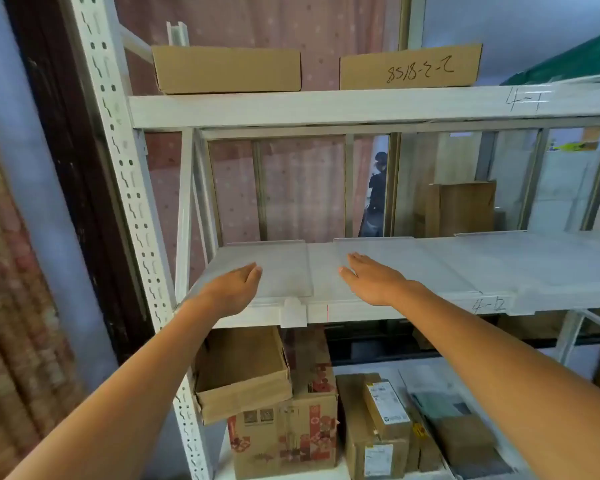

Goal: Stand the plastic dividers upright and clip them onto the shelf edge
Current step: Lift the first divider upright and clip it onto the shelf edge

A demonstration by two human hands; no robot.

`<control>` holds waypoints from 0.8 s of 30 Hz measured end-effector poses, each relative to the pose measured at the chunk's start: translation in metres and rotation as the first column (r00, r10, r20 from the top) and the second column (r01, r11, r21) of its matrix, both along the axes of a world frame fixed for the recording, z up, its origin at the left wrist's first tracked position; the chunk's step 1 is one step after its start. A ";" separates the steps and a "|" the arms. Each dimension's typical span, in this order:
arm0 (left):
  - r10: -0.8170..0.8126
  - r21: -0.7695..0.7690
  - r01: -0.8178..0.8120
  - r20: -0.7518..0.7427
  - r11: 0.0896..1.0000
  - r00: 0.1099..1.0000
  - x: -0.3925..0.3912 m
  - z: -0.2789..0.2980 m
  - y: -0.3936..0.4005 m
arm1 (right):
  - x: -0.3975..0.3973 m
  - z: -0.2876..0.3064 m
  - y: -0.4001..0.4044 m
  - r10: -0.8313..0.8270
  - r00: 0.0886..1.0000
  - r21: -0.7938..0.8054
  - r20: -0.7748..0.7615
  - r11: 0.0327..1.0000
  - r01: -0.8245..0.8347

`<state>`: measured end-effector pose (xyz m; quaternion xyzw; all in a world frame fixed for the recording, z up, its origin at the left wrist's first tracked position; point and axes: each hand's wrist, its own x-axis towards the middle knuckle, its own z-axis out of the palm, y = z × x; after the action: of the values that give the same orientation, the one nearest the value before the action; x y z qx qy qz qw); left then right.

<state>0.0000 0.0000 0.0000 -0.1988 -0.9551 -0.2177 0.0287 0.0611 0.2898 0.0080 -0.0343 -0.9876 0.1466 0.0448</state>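
Plastic dividers (278,271) flat on white shelf (326,311), both hands (238,289) (371,280) spread open above.

Bare from forearm to fingertip — left hand (234,292) at eight o'clock, right hand (373,280) at four — no sleeves, rings, or watch.

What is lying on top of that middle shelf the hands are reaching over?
Clear plastic dividers lie flat on the middle shelf, the nearest with a white clip at the shelf edge. The left hand and right hand cover parts of them.
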 end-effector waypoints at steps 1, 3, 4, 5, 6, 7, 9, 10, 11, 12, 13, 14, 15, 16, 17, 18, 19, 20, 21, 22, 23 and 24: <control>0.002 0.000 -0.002 -0.010 1.000 1.000 0.000 0.001 0.000 | -0.001 -0.001 -0.001 0.003 1.000 0.005 -0.009 1.000 -0.003; 0.007 -0.015 -0.007 -0.015 1.000 1.000 -0.002 0.001 -0.001 | -0.004 0.000 -0.002 -0.005 1.000 0.015 -0.003 1.000 0.005; 0.012 -0.022 -0.012 -0.005 1.000 1.000 -0.001 0.001 -0.001 | -0.004 0.001 -0.003 -0.009 1.000 0.014 0.007 1.000 0.008; 0.008 -0.023 -0.008 -0.006 1.000 1.000 -0.002 0.001 -0.001 | -0.007 0.001 -0.004 -0.006 1.000 0.013 0.008 1.000 0.006; 0.006 -0.024 -0.006 -0.002 1.000 1.000 -0.003 0.000 0.000 | -0.008 0.000 -0.006 -0.006 1.000 0.009 0.010 1.000 0.006; 0.002 -0.024 -0.002 -0.003 1.000 1.000 -0.004 -0.001 -0.001 | -0.010 0.000 -0.007 -0.003 1.000 0.005 0.008 1.000 0.003; -0.003 -0.032 0.003 -0.007 0.999 1.000 -0.010 -0.003 -0.003 | -0.013 0.001 -0.009 0.003 1.000 0.002 0.006 1.000 -0.003; -0.003 -0.027 0.003 -0.006 1.000 1.000 -0.013 -0.004 -0.004 | -0.016 0.000 -0.010 0.005 1.000 -0.003 0.004 1.000 -0.005; 0.001 -0.014 -0.001 0.003 1.000 1.000 -0.017 -0.005 -0.006 | -0.018 -0.001 -0.011 0.007 1.000 -0.008 0.002 1.000 -0.007; 0.011 -0.004 -0.011 0.019 1.000 1.000 -0.022 -0.007 -0.008 | -0.021 -0.003 -0.012 0.008 1.000 -0.011 0.003 1.000 -0.008; 0.023 0.016 -0.024 0.039 1.000 0.999 -0.026 -0.009 -0.011 | -0.023 -0.005 -0.013 0.012 1.000 -0.018 0.004 1.000 -0.012; 0.039 0.035 -0.041 0.056 0.999 0.998 -0.031 -0.012 -0.015 | -0.027 -0.008 -0.014 0.014 1.000 -0.030 0.009 0.999 -0.014; 0.056 0.049 -0.060 0.071 0.997 0.996 -0.035 -0.016 -0.019 | -0.029 -0.011 -0.016 0.018 1.000 -0.042 0.016 0.999 -0.017; 0.070 0.056 -0.074 0.077 0.996 0.995 -0.038 -0.018 -0.022 | -0.032 -0.014 -0.017 0.023 0.999 -0.047 0.028 0.999 -0.021; 0.076 0.066 -0.081 0.076 0.994 0.994 -0.041 -0.022 -0.026 | -0.036 -0.016 -0.019 0.028 0.999 -0.039 0.032 0.999 -0.027; 0.082 0.073 -0.087 0.070 0.994 0.994 -0.045 -0.024 -0.029 | -0.040 -0.019 -0.022 0.032 0.999 -0.026 0.036 0.999 -0.032; 0.092 0.072 -0.097 0.062 0.993 0.994 -0.053 -0.029 -0.034 | -0.045 -0.021 -0.024 0.038 0.999 -0.012 0.037 0.999 -0.037; 0.120 0.049 -0.124 0.064 0.991 0.991 -0.060 -0.031 -0.039 | -0.049 -0.023 -0.028 0.048 0.998 -0.009 0.033 0.999 -0.047; 0.169 0.018 -0.171 0.074 0.985 0.983 -0.070 -0.033 -0.045 | -0.054 -0.025 -0.033 0.066 0.998 -0.018 0.024 0.998 -0.065; 0.237 -0.022 -0.236 0.088 0.971 0.968 -0.079 -0.036 -0.052 | -0.060 -0.027 -0.038 0.092 0.996 -0.030 0.018 0.995 -0.092; 0.307 -0.060 -0.303 0.085 0.951 0.948 -0.087 -0.039 -0.058 | -0.065 -0.030 -0.043 0.126 0.992 -0.040 0.020 0.991 -0.125; 0.363 -0.095 -0.355 0.083 0.930 0.928 -0.092 -0.043 -0.062 | -0.069 -0.035 -0.049 0.163 0.986 -0.039 0.035 0.986 -0.161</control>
<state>-0.0923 -0.0624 -0.0431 -0.0106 -0.9834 -0.1807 0.0130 -0.0083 0.2412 -0.0273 0.0426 -0.9850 0.1669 0.0135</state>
